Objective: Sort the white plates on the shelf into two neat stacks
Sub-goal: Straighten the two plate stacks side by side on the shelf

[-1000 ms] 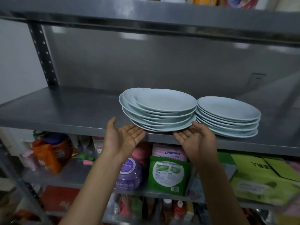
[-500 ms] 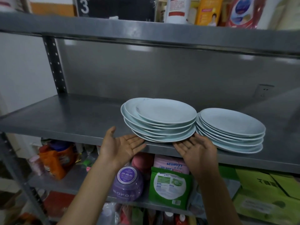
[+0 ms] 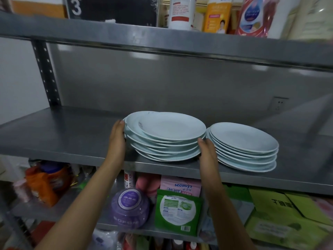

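1. Right there on the middle metal shelf (image 3: 68,134) sit two piles of white plates. The left stack (image 3: 165,136) is untidy, its plates slid off-centre, the top one shifted toward the right.
2. The right stack (image 3: 243,147) stands just beside it, plates fairly well lined up, near the shelf's front edge.
3. The left hand (image 3: 118,139) is pressed flat against the left rim of the messy stack, fingers extended and touching the plate edges; its grip is an open palm, not curled around anything.
4. The right hand (image 3: 207,150) is in the narrow gap between the two stacks, palm against the right side of the left stack, fingers likewise straight and open.
5. Below, on the lower shelf, stand a purple jar (image 3: 129,208), a green pouch (image 3: 177,212) and a pink packet (image 3: 180,186) behind it, with an orange container (image 3: 46,183) to the left.
6. Above, the top shelf carries bottles (image 3: 182,12) and a dark sign (image 3: 111,9) with the number 3.
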The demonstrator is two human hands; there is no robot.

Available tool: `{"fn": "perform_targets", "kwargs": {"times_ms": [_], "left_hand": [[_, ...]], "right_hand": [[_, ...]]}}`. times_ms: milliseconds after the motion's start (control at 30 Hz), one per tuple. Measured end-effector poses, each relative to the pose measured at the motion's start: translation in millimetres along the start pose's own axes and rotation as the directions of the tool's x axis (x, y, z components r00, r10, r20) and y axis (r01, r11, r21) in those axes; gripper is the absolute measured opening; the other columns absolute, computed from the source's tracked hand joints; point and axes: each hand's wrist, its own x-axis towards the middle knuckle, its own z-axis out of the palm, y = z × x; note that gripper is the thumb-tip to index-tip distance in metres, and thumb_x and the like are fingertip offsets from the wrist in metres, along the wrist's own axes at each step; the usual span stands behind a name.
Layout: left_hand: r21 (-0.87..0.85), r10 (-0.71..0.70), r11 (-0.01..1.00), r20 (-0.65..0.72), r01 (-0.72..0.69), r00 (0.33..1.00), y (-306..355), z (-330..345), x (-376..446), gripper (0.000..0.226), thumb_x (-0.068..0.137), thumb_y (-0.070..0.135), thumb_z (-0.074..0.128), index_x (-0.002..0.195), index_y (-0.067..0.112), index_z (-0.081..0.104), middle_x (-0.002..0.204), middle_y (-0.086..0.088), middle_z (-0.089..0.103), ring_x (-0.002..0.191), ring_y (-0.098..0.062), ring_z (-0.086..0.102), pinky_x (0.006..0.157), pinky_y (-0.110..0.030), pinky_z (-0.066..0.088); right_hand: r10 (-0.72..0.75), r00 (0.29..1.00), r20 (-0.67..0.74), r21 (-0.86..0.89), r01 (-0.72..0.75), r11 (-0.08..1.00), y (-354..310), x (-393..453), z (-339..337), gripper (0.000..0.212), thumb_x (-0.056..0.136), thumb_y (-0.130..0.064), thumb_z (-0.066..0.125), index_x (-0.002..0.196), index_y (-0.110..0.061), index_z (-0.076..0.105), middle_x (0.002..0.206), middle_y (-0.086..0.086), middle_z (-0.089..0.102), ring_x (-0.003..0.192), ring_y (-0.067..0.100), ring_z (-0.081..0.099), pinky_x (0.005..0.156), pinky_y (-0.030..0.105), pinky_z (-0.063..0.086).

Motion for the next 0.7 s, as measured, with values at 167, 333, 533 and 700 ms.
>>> {"fn": "perform_targets", "kwargs": {"times_ms": [167,333,533,700], "left_hand": [[-0.090,-0.122,0.988,0.031,0.124,0.992,2,6,15,0.047,0.091,0.055,0.043,0.120,0.025,0.064,0.112,0.007,0.070,0.105,-0.009,0.062,0.078,-0.027,0.049],[-0.193,-0.140,0.969,0.087,0.154,0.986,10,10,33,0.034,0.093,0.049,0.046,0.088,0.025,0.069,0.078,0.009,0.075,0.092,-0.016,0.065,0.078,-0.032,0.049],[-0.092,-0.129,0.984,0.221,0.152,0.967,13,9,47,0.053,0.077,0.058,0.064,0.117,0.024,0.066,0.118,-0.002,0.069,0.102,-0.019,0.068,0.095,-0.037,0.050],[0.014,-0.087,0.996,0.193,0.085,0.977,3,3,66,0.049,0.071,0.057,0.066,0.117,0.038,0.064,0.131,0.005,0.060,0.117,-0.019,0.059,0.103,-0.042,0.043]], "right_hand": [[-0.005,0.998,-0.064,0.023,0.006,1.000,1,4,7,0.059,0.091,-0.048,0.053,0.145,-0.033,0.034,0.151,-0.009,0.038,0.137,0.015,0.037,0.115,0.042,0.029],[0.006,0.995,-0.104,0.156,0.010,0.988,-1,12,15,0.057,0.081,-0.059,0.056,0.133,-0.035,0.053,0.137,-0.010,0.055,0.127,0.014,0.051,0.110,0.044,0.037],[-0.052,0.990,-0.128,0.143,0.071,0.987,-2,15,16,0.048,0.096,-0.045,0.046,0.142,-0.030,0.043,0.144,-0.010,0.047,0.132,0.012,0.044,0.106,0.029,0.033],[-0.051,0.990,-0.132,0.083,0.062,0.995,-2,19,18,0.047,0.099,-0.042,0.041,0.145,-0.031,0.036,0.148,-0.012,0.039,0.130,0.008,0.038,0.104,0.027,0.028]]}}
